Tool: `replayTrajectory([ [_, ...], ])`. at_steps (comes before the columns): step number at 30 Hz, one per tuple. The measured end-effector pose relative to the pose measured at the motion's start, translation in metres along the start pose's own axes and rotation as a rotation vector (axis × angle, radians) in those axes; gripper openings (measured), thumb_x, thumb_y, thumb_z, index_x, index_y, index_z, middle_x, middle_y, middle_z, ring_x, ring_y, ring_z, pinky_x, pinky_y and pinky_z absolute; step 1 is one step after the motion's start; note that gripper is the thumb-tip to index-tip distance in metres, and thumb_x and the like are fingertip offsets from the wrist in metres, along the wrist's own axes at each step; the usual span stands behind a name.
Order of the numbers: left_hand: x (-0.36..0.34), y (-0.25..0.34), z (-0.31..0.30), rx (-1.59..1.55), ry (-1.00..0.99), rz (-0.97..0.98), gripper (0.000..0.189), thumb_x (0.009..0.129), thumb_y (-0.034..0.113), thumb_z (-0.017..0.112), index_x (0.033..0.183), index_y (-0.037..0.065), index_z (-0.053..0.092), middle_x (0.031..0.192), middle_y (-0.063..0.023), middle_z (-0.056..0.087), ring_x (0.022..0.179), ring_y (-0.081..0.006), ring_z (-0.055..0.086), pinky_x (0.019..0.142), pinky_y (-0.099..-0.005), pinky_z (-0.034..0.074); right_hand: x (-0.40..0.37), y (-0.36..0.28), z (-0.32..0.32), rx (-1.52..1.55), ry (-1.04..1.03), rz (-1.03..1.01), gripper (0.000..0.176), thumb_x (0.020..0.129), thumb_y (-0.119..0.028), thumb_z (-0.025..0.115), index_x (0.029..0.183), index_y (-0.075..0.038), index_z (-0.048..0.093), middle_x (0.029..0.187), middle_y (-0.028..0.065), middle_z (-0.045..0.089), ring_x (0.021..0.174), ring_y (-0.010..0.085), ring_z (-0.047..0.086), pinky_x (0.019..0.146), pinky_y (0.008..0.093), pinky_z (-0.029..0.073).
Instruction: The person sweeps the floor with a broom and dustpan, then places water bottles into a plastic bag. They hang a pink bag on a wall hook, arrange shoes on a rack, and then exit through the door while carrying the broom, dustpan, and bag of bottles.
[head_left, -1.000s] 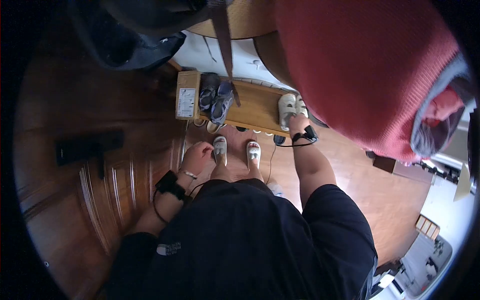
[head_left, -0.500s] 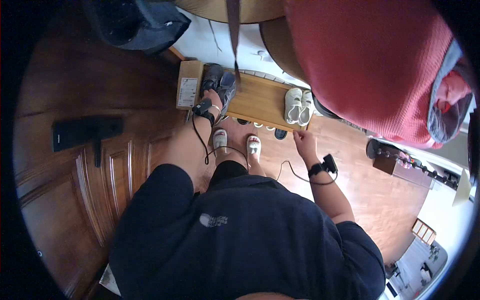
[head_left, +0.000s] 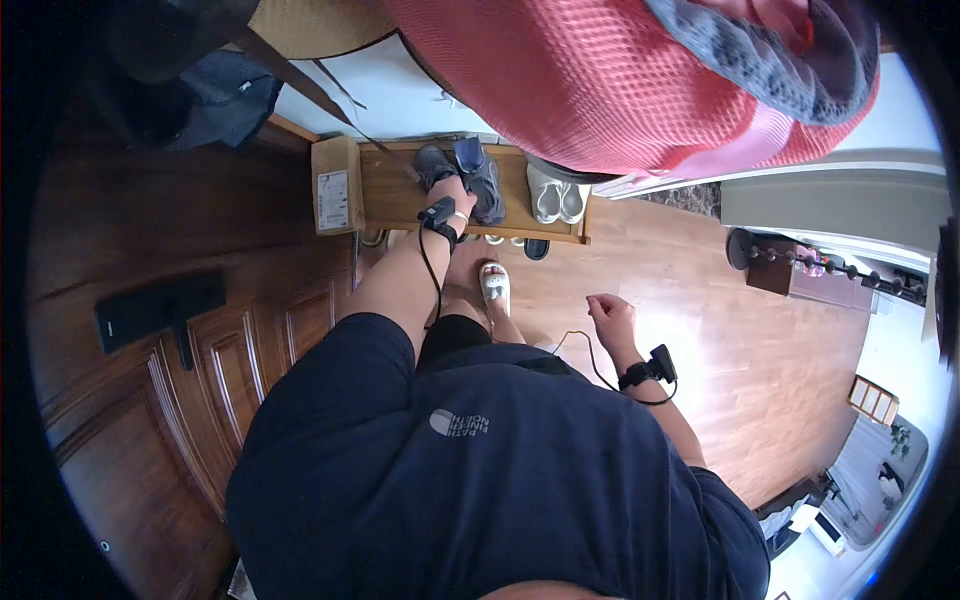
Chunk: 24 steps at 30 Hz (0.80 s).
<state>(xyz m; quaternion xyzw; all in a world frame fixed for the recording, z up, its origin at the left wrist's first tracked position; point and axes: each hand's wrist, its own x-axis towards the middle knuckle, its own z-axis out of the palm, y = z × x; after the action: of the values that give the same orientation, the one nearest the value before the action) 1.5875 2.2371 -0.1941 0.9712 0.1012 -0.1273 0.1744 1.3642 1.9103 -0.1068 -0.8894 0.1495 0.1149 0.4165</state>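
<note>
On the wooden shoe bench stands a pair of dark shoes (head_left: 486, 188), side by side. My left hand (head_left: 455, 198) reaches down to them, its fingers closed at their near ends; the exact grip is partly hidden by the hand. Just to their right sits a pair of white shoes (head_left: 558, 197). My right hand (head_left: 612, 322) hangs in the air over the floor, fingers curled, with nothing visible in it. Both wrists carry a black strapped device with a cable.
A cardboard box (head_left: 337, 187) stands at the bench's (head_left: 390, 196) left end. More footwear shows beneath the bench. Red clothing (head_left: 600, 80) and a hat (head_left: 318, 28) hang above. At left is a brown door (head_left: 130, 420) with a black handle (head_left: 160, 308).
The dark shoes have shifted right along the bench with my left hand, away from the box and closer to the white shoes. The camera view has turned. My right hand remains curled.
</note>
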Motion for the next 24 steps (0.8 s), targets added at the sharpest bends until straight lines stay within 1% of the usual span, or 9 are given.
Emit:
replayTrajectory([
  [6,-0.009,-0.006,-0.007,-0.212,0.115,-0.072,0.031,0.084,0.035,0.072,0.097,0.008,0.068,0.099,-0.0193,0.071,0.092,-0.0382,0.069,0.078,-0.0492,0.056,0.012,-0.014,0.019,0.085,-0.114,0.010,0.025,0.091,-0.025,0.069,0.098,-0.001,0.076,0.080,0.0156,0.073,0.069,0.0226,0.070,0.066,0.0338,0.055],
  [8,-0.010,-0.009,-0.009,-0.192,0.346,0.144,0.028,0.081,0.031,0.073,0.098,0.010,0.066,0.108,-0.0178,0.068,0.095,-0.0393,0.066,0.082,-0.0472,0.055,0.028,-0.024,0.034,0.068,-0.216,-0.018,0.025,0.091,-0.025,0.068,0.099,-0.002,0.076,0.083,0.0186,0.073,0.073,0.0300,0.071,0.070,0.0383,0.056],
  [12,-0.003,0.009,-0.024,0.068,0.547,0.229,0.046,0.074,0.011,0.072,0.118,0.012,0.059,0.128,-0.0104,0.058,0.120,-0.0369,0.054,0.095,-0.0492,0.049,0.092,-0.071,0.079,0.028,-0.233,-0.247,0.024,0.090,-0.022,0.064,0.096,-0.001,0.074,0.089,0.0245,0.070,0.085,0.0439,0.068,0.077,0.0476,0.055],
  [13,0.024,-0.002,-0.004,0.047,0.336,0.251,0.070,0.073,0.015,0.076,0.138,0.010,0.048,0.136,-0.0094,0.055,0.128,-0.0347,0.049,0.099,-0.0497,0.045,0.114,-0.081,0.094,0.005,-0.136,-0.351,0.023,0.090,-0.021,0.065,0.097,-0.001,0.074,0.088,0.0220,0.070,0.084,0.0399,0.068,0.077,0.0451,0.055],
  [16,0.034,0.008,0.000,0.031,0.268,0.231,0.083,0.072,0.018,0.079,0.144,0.010,0.038,0.133,-0.0106,0.058,0.123,-0.0338,0.054,0.097,-0.0495,0.045,0.157,-0.119,0.135,-0.110,-0.008,-0.355,0.025,0.087,-0.019,0.067,0.104,-0.001,0.071,0.097,0.0220,0.068,0.093,0.0392,0.066,0.084,0.0462,0.054],
  [17,0.035,0.011,0.001,0.023,0.230,0.219,0.090,0.071,0.019,0.080,0.148,0.010,0.033,0.131,-0.0112,0.060,0.120,-0.0334,0.056,0.096,-0.0494,0.044,0.161,-0.133,0.135,-0.301,-0.041,-0.509,0.033,0.087,-0.023,0.070,0.110,0.000,0.067,0.105,0.0238,0.066,0.100,0.0404,0.065,0.087,0.0481,0.054],
  [20,0.037,0.018,-0.008,0.013,0.114,0.183,0.112,0.068,0.022,0.085,0.157,0.009,0.019,0.125,-0.0131,0.065,0.113,-0.0320,0.063,0.092,-0.0491,0.043,0.202,-0.113,0.194,-0.363,-0.026,-0.178,0.037,0.085,-0.024,0.071,0.116,-0.003,0.065,0.107,0.0241,0.067,0.104,0.0419,0.064,0.089,0.0486,0.053],
  [22,0.031,0.025,-0.016,-0.003,0.136,0.176,0.111,0.068,0.019,0.085,0.157,0.010,0.021,0.112,-0.0096,0.070,0.107,-0.0286,0.066,0.088,-0.0466,0.041,0.205,-0.121,0.178,-0.336,-0.055,-0.134,0.034,0.086,-0.023,0.068,0.114,-0.003,0.067,0.105,0.0243,0.069,0.103,0.0414,0.065,0.090,0.0488,0.053],
  [24,0.022,0.032,-0.021,-0.111,0.161,0.314,0.064,0.073,0.012,0.078,0.133,0.023,0.058,0.101,0.0013,0.072,0.102,-0.0229,0.065,0.090,-0.0436,0.040,0.208,-0.120,0.160,-0.320,-0.086,-0.088,0.031,0.087,-0.021,0.066,0.112,-0.004,0.068,0.104,0.0244,0.070,0.102,0.0410,0.067,0.090,0.0491,0.054],
])
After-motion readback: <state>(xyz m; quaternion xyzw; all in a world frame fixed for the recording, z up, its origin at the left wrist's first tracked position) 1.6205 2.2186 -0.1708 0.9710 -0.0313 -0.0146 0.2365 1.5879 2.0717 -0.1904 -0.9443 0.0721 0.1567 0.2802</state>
